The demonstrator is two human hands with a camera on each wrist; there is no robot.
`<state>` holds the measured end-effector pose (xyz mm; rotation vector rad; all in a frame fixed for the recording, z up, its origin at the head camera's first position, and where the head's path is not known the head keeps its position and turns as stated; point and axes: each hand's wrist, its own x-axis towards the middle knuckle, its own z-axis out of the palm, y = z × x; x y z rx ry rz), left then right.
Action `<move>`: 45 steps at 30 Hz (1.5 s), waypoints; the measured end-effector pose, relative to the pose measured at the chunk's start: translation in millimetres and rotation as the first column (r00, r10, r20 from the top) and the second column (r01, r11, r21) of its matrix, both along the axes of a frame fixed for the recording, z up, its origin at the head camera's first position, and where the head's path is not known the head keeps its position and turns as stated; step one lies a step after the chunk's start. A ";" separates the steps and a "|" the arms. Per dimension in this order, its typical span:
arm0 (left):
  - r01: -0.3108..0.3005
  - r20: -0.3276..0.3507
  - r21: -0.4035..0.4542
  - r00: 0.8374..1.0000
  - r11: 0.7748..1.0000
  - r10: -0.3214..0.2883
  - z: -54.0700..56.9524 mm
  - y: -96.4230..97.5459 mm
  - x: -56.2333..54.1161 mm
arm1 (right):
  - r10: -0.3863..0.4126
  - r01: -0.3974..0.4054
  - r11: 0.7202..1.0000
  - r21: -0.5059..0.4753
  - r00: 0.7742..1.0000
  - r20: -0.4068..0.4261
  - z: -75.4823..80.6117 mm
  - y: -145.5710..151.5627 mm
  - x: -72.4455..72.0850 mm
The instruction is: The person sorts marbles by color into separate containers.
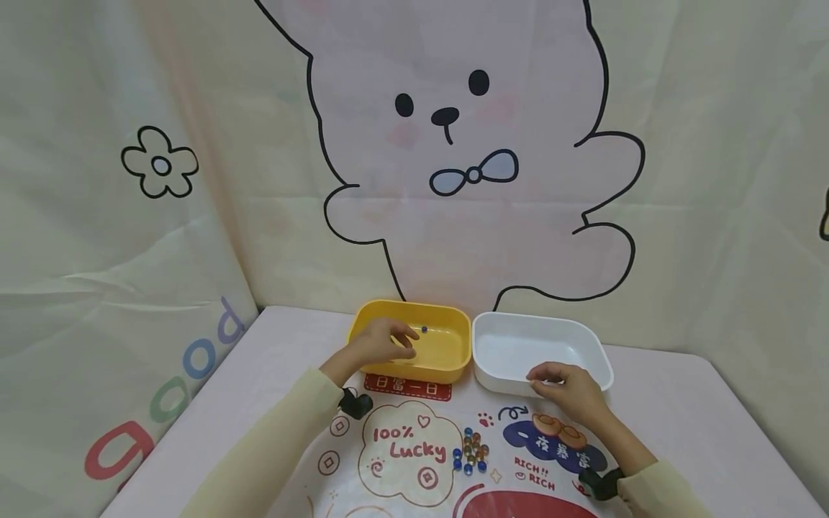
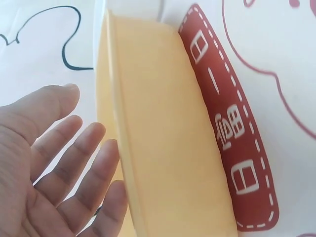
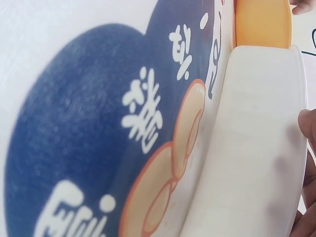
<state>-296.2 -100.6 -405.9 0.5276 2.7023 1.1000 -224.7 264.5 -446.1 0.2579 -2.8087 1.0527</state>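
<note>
My left hand (image 1: pixel 382 341) hangs over the yellow tray (image 1: pixel 447 373), fingers loosely spread and nothing seen between them. A small blue marble (image 1: pixel 424 329) is in that tray, just beyond the fingertips. In the left wrist view the left hand (image 2: pixel 59 163) is beside the tray's rim, palm showing. My right hand (image 1: pixel 570 388) is at the near rim of the white tray (image 1: pixel 486 380), thumb and fingers bent close together. In the right wrist view the rim partly hides the right hand's fingers (image 3: pixel 308 197); whether they hold anything is not visible.
Several blue and amber marbles (image 1: pixel 470 452) lie in a cluster on the printed tablecloth (image 1: pixel 699 432), nearer than the trays. The two trays stand side by side against a cloth backdrop (image 1: pixel 706 288) with a bear drawing. Black bands (image 1: pixel 356 403) circle both wrists.
</note>
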 end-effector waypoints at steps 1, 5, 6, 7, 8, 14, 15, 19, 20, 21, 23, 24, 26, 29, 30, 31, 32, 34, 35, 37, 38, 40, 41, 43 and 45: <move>0.004 -0.006 0.003 1.000 1.000 -0.004 0.8 0.5 1.9 | 0.000 0.000 1.000 0.002 1.000 0.000 -0.4 0.3 -0.2; 0.014 -0.025 0.017 1.000 1.000 -0.014 1.6 2.7 9.5 | 0.001 -0.001 1.000 0.013 1.000 0.006 -1.6 1.7 -1.5; 0.013 -0.022 0.020 1.000 1.000 -0.012 1.3 3.2 11.3 | 0.001 -0.001 1.000 0.014 1.000 0.007 -1.7 1.8 -1.7; 0.016 -0.017 0.031 1.000 0.999 -0.015 0.4 3.7 12.6 | 0.000 0.000 1.000 0.016 1.000 0.008 -1.9 2.0 -2.1; 0.019 -0.016 0.037 1.000 0.999 -0.019 -0.4 4.2 14.2 | -0.001 0.001 1.000 0.016 1.000 0.010 -2.0 2.1 -2.3; 0.043 -0.011 0.072 0.999 0.996 -0.043 -3.2 7.7 27.0 | 0.001 -0.001 1.000 0.017 1.000 0.003 -3.3 2.2 -2.5; 0.045 -0.011 0.075 0.999 0.996 -0.045 -3.5 8.5 29.2 | 0.002 -0.002 1.000 0.018 1.000 -0.001 -3.3 2.2 -2.4; 0.066 -0.018 0.096 0.998 0.993 -0.065 -6.0 14.0 36.2 | 0.000 0.000 1.000 0.016 1.000 -0.007 -2.5 1.7 -2.6; 0.077 -0.023 0.100 0.997 0.992 -0.075 -7.3 15.6 37.4 | -0.002 0.002 1.000 0.017 1.000 -0.007 -2.2 1.6 -2.5; 0.088 -0.026 0.106 0.996 0.990 -0.086 -8.5 17.3 38.6 | -0.003 0.003 1.000 0.015 1.000 -0.006 -2.1 1.5 -2.4; 0.103 -0.021 0.115 0.995 0.988 -0.101 -10.7 20.8 41.3 | 0.001 -0.001 1.000 0.012 1.000 -0.005 -1.6 1.1 -1.8; 0.107 -0.014 0.117 0.994 0.987 -0.106 -11.9 22.5 42.7 | 0.003 -0.003 1.000 0.010 1.000 -0.004 -1.4 1.0 -1.5; 0.107 0.008 0.127 0.994 0.986 -0.109 -14.1 26.0 46.2 | 0.006 -0.006 1.000 0.008 1.000 -0.004 -1.1 0.6 -0.9; 0.094 0.049 0.149 0.994 0.984 -0.102 -17.5 31.4 52.2 | 0.005 -0.005 1.000 0.004 1.000 -0.007 -0.7 -0.1 -0.3; 0.093 0.058 0.158 0.993 0.983 -0.103 -18.8 33.1 54.1 | 0.005 -0.005 1.000 0.005 1.000 -0.008 -0.7 -0.3 -0.2; 0.094 0.064 0.163 0.992 0.982 -0.106 -20.3 34.9 55.7 | 0.005 -0.005 1.000 0.006 1.000 -0.008 -0.7 -0.3 -0.3; 0.095 0.071 0.166 0.992 0.982 -0.108 -22.1 36.7 57.0 | 0.006 -0.006 1.000 0.007 1.000 -0.009 -0.8 -0.2 -0.3; 0.109 0.068 0.163 0.990 0.981 -0.121 -25.3 40.2 59.5 | 0.004 -0.004 1.000 0.009 1.000 -0.009 -1.0 -0.1 -0.5; 0.115 0.068 0.161 0.990 0.980 -0.127 -26.8 41.8 60.7 | 0.002 -0.002 1.000 0.012 1.000 -0.011 -1.1 -0.1 -0.7; 0.124 0.075 0.159 0.988 0.979 -0.138 -30.0 45.0 62.9 | 0.005 -0.005 1.000 0.017 1.000 -0.013 -1.2 -0.1 -0.9; 0.129 0.079 0.162 0.987 0.978 -0.143 -31.5 46.6 64.0 | 0.004 -0.004 1.000 0.019 1.000 -0.014 -1.3 -0.1 -1.1; 0.137 0.095 0.181 0.983 0.974 -0.156 -34.3 49.4 65.8 | 0.003 -0.002 1.000 0.022 1.000 -0.014 -1.5 -0.2 -1.3; 0.142 0.102 0.195 0.981 0.971 -0.164 -35.5 50.7 66.5 | 0.004 -0.003 1.000 0.024 1.000 -0.015 -1.5 -0.1 -1.3; 0.151 0.125 0.216 0.976 0.965 -0.181 -38.6 53.3 67.2 | 0.006 -0.005 1.000 0.026 1.000 -0.015 -1.5 -0.1 -1.1; 0.163 0.143 0.219 0.970 0.962 -0.196 -41.5 55.9 67.6 | 0.003 -0.003 1.000 0.029 1.000 -0.019 -1.4 -0.1 -1.1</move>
